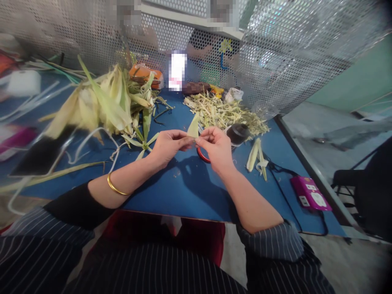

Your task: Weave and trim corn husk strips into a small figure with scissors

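Observation:
A pale green piece of corn husk (193,125) stands up between my two hands, pinched at its lower end. My left hand (171,146) grips it from the left with thumb and fingers. From the right, my right hand (217,150) pinches the same piece, fingertips almost meeting the left ones. Behind the right hand shows a red ring-shaped handle (203,155), partly hidden. A dark spool (239,133) stands just right of that hand. Left of my left hand lies a flower-like shape of folded husk strips (145,143).
A big heap of corn husks (107,102) lies at the left, husk scraps (226,109) at the back right. Nearby are a lit phone (177,70), loose husk pieces (257,158) and a purple box (310,193) with a black cord. Perforated mesh (275,53) bounds the back.

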Action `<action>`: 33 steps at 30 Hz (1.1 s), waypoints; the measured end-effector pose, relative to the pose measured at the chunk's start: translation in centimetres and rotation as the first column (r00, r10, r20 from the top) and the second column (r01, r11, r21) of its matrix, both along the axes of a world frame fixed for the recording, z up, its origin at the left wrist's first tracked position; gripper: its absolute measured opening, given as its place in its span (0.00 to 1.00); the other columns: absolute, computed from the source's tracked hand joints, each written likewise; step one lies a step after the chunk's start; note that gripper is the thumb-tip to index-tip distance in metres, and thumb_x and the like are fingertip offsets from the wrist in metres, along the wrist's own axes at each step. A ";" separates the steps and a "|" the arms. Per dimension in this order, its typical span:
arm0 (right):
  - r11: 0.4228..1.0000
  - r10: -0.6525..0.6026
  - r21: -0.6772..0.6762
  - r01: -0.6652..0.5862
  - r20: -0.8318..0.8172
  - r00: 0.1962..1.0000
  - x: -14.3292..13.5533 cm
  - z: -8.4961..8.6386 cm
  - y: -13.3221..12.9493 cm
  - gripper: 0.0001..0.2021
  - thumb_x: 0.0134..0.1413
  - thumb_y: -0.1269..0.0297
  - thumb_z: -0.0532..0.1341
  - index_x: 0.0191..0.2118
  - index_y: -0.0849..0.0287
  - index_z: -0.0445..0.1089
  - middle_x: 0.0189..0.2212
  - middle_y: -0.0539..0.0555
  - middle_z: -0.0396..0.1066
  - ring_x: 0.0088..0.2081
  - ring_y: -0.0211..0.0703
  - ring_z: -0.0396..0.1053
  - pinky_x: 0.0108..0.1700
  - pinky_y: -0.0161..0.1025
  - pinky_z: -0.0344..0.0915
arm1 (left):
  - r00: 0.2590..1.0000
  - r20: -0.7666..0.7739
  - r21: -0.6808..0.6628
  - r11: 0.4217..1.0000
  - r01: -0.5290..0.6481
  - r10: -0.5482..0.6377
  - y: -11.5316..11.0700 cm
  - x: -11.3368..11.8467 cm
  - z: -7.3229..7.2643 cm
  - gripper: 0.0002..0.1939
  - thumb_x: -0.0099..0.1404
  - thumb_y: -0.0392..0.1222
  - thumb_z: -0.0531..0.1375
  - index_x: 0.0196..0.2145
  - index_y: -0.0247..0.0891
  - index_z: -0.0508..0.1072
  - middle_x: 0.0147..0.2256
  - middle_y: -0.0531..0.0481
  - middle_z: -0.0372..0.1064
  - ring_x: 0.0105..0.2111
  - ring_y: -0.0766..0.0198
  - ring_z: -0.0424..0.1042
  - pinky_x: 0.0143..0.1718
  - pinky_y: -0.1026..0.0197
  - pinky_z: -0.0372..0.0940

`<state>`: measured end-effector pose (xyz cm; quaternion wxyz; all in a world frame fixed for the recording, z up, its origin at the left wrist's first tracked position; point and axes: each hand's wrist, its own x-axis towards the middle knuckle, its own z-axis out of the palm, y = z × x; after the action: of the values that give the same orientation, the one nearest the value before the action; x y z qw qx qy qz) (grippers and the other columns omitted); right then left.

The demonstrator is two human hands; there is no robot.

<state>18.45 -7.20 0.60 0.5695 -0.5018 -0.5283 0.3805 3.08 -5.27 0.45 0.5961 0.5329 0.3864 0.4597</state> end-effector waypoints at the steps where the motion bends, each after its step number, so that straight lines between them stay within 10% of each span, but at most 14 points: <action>1: 1.000 0.000 0.013 0.000 0.022 1.000 -0.1 0.0 0.0 0.10 0.43 0.68 0.66 0.31 0.56 0.63 0.22 0.45 0.69 0.24 0.37 0.69 0.31 0.39 0.68 | 1.000 0.018 -0.018 1.000 -0.010 0.010 0.1 0.0 -0.1 0.13 0.50 0.46 0.68 0.29 0.33 0.77 0.26 0.49 0.73 0.26 0.68 0.71 0.31 0.64 0.67; 13: 0.895 -0.096 0.404 -0.187 0.584 0.806 0.6 0.4 -0.6 0.04 0.59 0.68 0.57 0.36 0.55 0.70 0.32 0.51 0.71 0.36 0.39 0.68 0.40 0.40 0.64 | 0.991 0.136 -0.220 0.974 0.052 -0.022 0.2 -0.4 0.6 0.07 0.52 0.40 0.66 0.27 0.33 0.75 0.26 0.48 0.73 0.23 0.70 0.69 0.30 0.64 0.65; 33: 0.996 -0.019 0.088 0.006 0.150 0.989 -0.3 0.1 -0.3 0.11 0.48 0.70 0.62 0.37 0.55 0.61 0.24 0.46 0.69 0.27 0.37 0.69 0.33 0.39 0.64 | 0.995 -0.083 0.206 0.978 -0.036 0.054 -0.2 0.0 0.0 0.10 0.55 0.45 0.64 0.30 0.34 0.78 0.26 0.49 0.74 0.26 0.68 0.70 0.31 0.65 0.66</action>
<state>18.18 -7.51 0.74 0.5517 -0.5071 -0.5827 0.3145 3.06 -5.48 0.45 0.5102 0.6021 0.3750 0.4865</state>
